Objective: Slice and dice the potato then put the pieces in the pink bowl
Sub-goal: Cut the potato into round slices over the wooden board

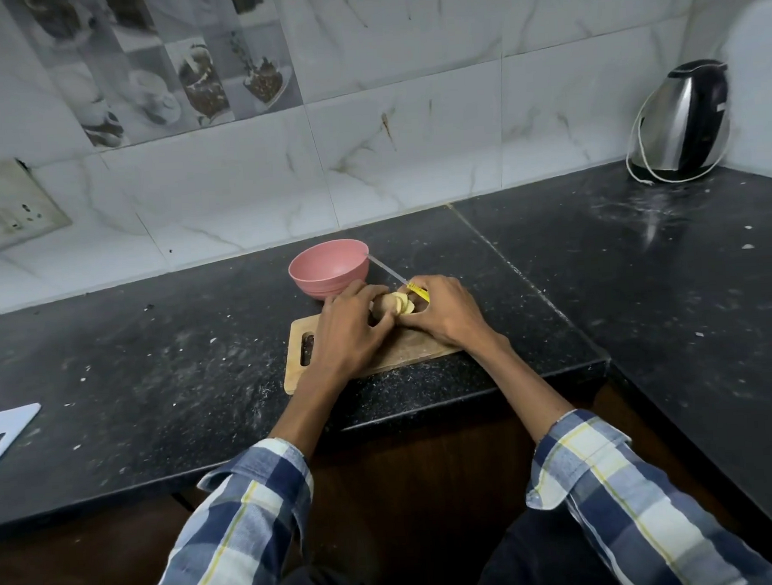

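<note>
On the wooden cutting board [298, 368], the left hand [348, 334] curls its fingers over the potato [383, 310] while the right hand [448, 311], just beside it, grips the yellow-handled knife [413, 288] behind the fanned slices [402, 305], and the pink bowl [329, 268] sits just beyond both hands.

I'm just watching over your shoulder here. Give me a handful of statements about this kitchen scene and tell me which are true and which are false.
1. The pink bowl sits beyond the wooden cutting board. True.
2. The right hand holds a knife with a yellow handle. True.
3. The bowl is full of potato pieces. False: no pieces show in it.
4. The potato slices lie between the hands. True.
5. The kettle stands at the left. False: it stands far right.
</note>
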